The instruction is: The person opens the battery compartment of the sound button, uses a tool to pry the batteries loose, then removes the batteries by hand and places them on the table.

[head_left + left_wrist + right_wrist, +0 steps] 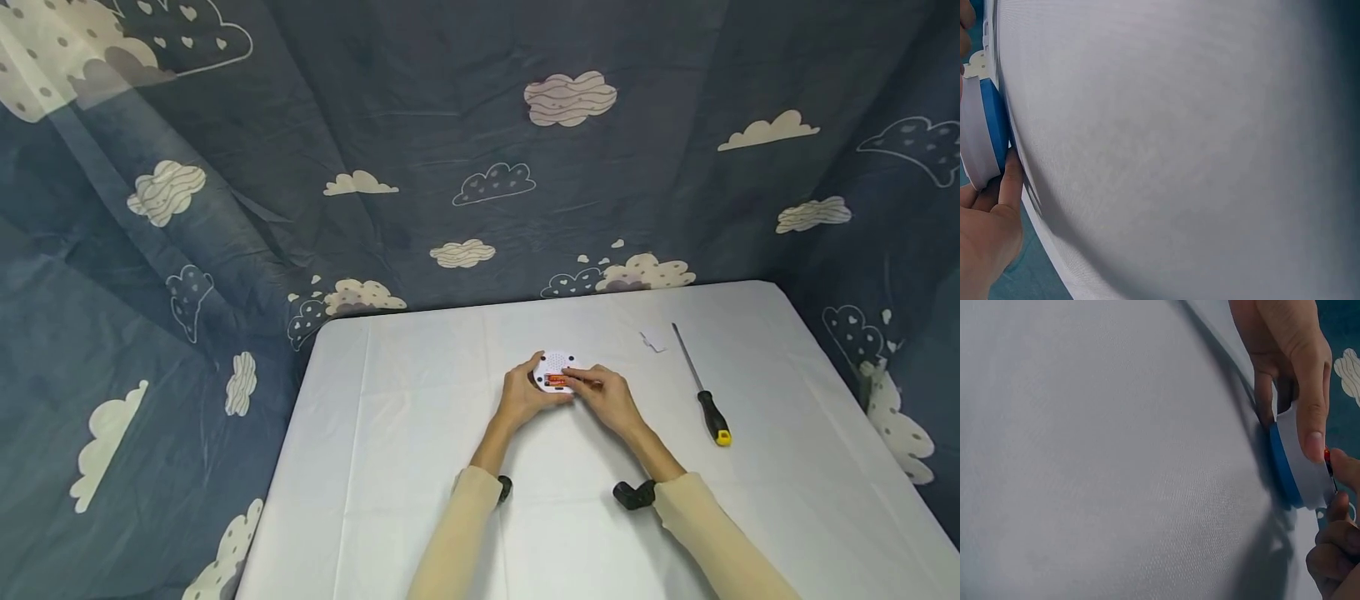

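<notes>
A round white device [552, 362] with a dotted patch of small holes and dark feet faces up near the table's middle. Its underside shows blue in the left wrist view. My left hand [522, 395] grips it by the rim, thumb on the near side and fingers round the far side. Orange-red batteries [556, 380] show in a slot on the device's upper face. Over that slot, my right hand [609, 402] pinches a battery by one end, a bit of red showing at the fingertips in the right wrist view. Fingers partly cover the slot.
A screwdriver [712, 415] with a black and yellow handle lies to the right on the white table [420, 417]. Left of its shaft is a small, thin bent piece [654, 344]. A dark cloud-print cloth [420, 108] hangs behind and at both sides.
</notes>
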`<action>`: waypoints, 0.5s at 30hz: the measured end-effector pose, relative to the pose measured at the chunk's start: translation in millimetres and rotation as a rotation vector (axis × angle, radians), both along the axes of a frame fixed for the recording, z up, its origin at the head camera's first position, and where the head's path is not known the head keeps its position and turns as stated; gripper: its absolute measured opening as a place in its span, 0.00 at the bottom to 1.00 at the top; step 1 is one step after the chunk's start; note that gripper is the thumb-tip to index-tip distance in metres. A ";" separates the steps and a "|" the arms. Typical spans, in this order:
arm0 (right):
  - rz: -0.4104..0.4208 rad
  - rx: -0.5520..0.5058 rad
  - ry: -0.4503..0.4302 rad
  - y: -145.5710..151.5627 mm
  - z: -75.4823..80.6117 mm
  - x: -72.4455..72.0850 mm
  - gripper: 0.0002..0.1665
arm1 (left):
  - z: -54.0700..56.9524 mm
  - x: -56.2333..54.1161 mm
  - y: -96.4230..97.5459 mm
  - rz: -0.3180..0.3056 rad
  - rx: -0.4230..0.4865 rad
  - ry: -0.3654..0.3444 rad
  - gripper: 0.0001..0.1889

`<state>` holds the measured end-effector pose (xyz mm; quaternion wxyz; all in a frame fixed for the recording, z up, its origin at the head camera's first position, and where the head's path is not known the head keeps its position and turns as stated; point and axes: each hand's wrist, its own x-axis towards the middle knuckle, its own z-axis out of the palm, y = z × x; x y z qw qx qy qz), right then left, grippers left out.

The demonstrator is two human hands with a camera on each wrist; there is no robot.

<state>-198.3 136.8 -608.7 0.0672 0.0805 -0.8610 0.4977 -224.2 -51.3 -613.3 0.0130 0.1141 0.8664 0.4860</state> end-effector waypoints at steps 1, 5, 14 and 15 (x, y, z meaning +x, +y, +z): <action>-0.006 0.003 0.007 -0.1 0.0 -0.6 0.14 | 0.4 -0.2 -0.1 -0.001 -0.002 0.000 0.53; -0.035 0.007 -0.019 0.5 2.5 -2.6 0.12 | 2.3 -0.4 -0.2 -0.007 0.000 0.000 0.53; 0.015 0.043 -0.183 1.1 19.4 -9.9 0.12 | 3.6 1.7 -0.9 -0.006 0.001 -0.009 0.53; 0.022 0.059 -0.193 1.4 20.8 -11.2 0.12 | 3.5 1.6 -0.9 -0.005 0.000 -0.005 0.53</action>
